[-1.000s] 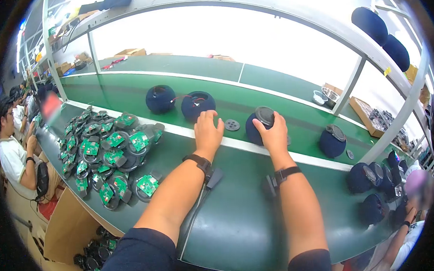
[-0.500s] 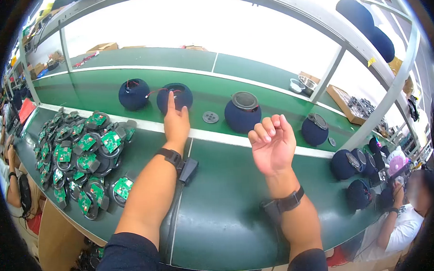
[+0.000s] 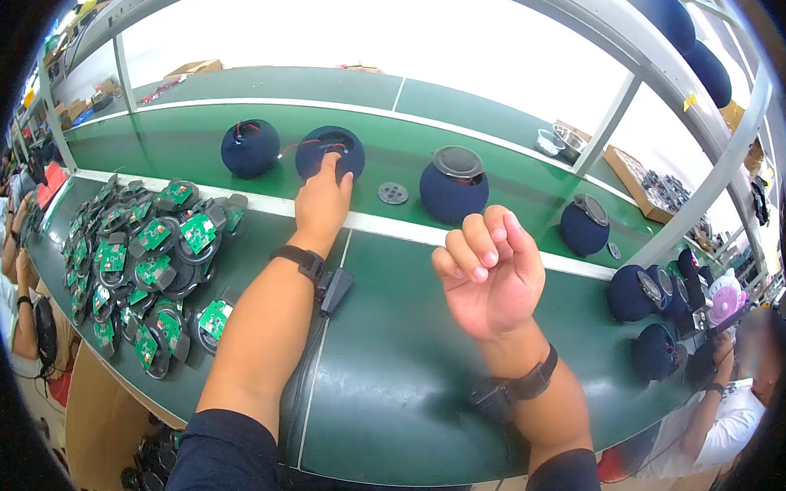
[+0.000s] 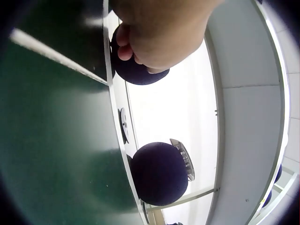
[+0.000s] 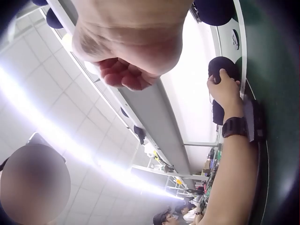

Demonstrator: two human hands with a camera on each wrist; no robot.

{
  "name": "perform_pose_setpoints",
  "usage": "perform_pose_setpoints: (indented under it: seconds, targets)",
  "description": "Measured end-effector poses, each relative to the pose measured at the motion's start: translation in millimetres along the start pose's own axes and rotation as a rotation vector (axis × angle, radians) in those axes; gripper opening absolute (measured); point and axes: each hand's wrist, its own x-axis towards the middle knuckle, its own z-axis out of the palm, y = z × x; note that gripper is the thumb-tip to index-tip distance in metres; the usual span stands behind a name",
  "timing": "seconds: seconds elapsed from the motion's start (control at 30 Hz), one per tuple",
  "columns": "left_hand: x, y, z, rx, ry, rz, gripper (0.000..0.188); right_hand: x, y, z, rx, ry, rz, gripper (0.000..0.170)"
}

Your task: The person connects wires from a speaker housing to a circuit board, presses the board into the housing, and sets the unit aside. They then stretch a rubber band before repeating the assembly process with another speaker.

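Observation:
My left hand (image 3: 321,205) is at a navy round speaker shell (image 3: 353,163), its index finger at the top opening and its thumb against the near side. Curled fingers (image 4: 124,47) lie along the shell in the left wrist view. A red wire (image 3: 296,147) links this shell to another navy shell (image 3: 250,151) on its left. My right hand (image 3: 491,281) is raised over the near bench, palm toward me, fingers loosely curled around nothing. Beyond it stands a navy speaker (image 3: 454,192) with a black round driver (image 3: 458,162) tilted on its top. A grey perforated disc (image 3: 393,193) lies between the shells.
Black round parts with green circuit boards (image 3: 153,231) form a large heap on the left. More navy speakers (image 3: 584,224) stand at the right. A white strip (image 3: 392,229) edges the green back lane. Metal posts (image 3: 609,121) hold a shelf above. Other people sit at both ends.
My right hand has let go of the speaker with the driver, drawn back and turned palm up. The left hand has moved onto the wired shell, first pointing, then with its index finger at the opening.

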Motion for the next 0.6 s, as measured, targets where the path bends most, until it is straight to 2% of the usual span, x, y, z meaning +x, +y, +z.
perform_pose_setpoints:
  seconds: [0.37, 0.47, 0.5, 0.53, 0.57, 0.6]
  targets:
    - [-0.9, -0.6, 3.6, -0.033, -0.048, 0.005, 0.052, -2.6, 12.2, -6.4, 0.013, -0.023, 0.046, 0.03]
    - [1.0, -3.4, 7.7, -0.081, -0.078, 0.007, 0.048, -2.0, 19.9, -7.5, -0.04, 0.043, 0.048, 0.022]
    - [-1.5, -1.3, 5.7, -0.071, -0.069, 0.015, 0.049, -0.4, 25.3, -17.8, -0.239, 0.093, 0.086, 0.017]
    - [-3.3, 0.4, 2.7, -0.062, -0.058, 0.025, 0.049, 1.7, 30.2, -31.0, -0.44, 0.138, 0.121, 0.018]
    - [-1.0, -6.2, 7.7, -0.066, -0.07, 0.061, 0.052, 3.8, 33.8, -52.0, -0.579, 0.219, 0.246, 0.038]
    - [-4.2, -2.9, 2.7, -0.06, -0.074, 0.063, 0.052, 3.0, 39.6, -76.6, -0.671, 0.184, 0.286, 0.042]
